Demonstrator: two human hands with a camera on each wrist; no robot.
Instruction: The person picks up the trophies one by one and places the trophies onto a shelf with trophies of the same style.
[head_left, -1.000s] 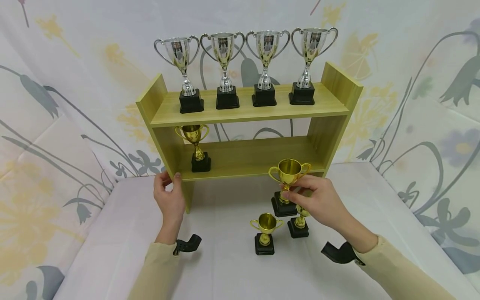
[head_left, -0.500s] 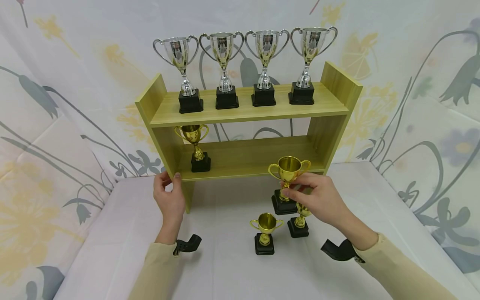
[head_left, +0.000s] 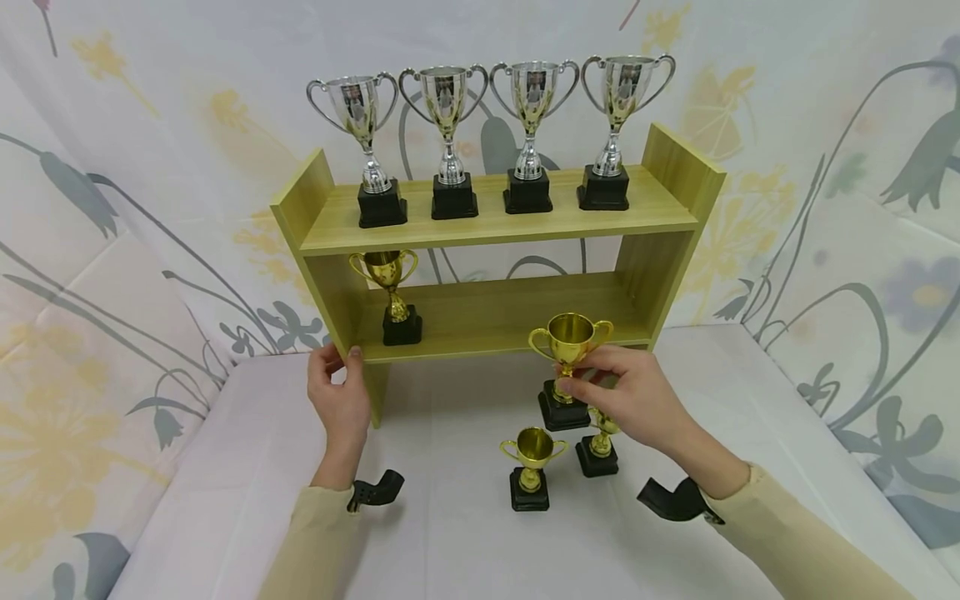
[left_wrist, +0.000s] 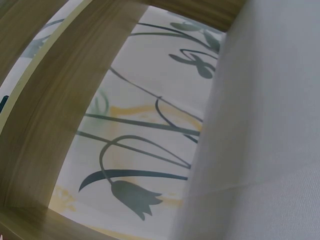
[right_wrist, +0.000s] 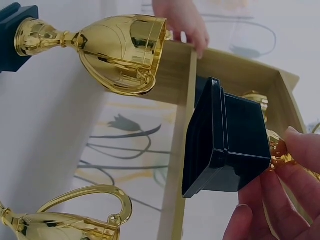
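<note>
My right hand [head_left: 633,396] pinches a gold trophy cup [head_left: 570,337] by its stem, upright in front of the lower board's right part. In the right wrist view that trophy's black base [right_wrist: 240,145] shows from below, with thumb and fingers around the stem. On the left, my left hand [head_left: 341,404] grips the lower left side of the wooden shelf [head_left: 487,312], thumb on the front edge. Two more gold trophies stand on the white table: one trophy [head_left: 531,454] nearer the front, the other trophy [head_left: 600,446] partly hidden below my right hand.
Another gold trophy [head_left: 397,312] stands at the left end of the lower board. Along the top board runs a row of several silver trophies [head_left: 532,92]. A floral cloth [head_left: 180,150] hangs behind, and the table [head_left: 450,550] has a white cover.
My right hand has shifted slightly left with the gold trophy, after raising it a little. The left hand stays in place on the shelf.
</note>
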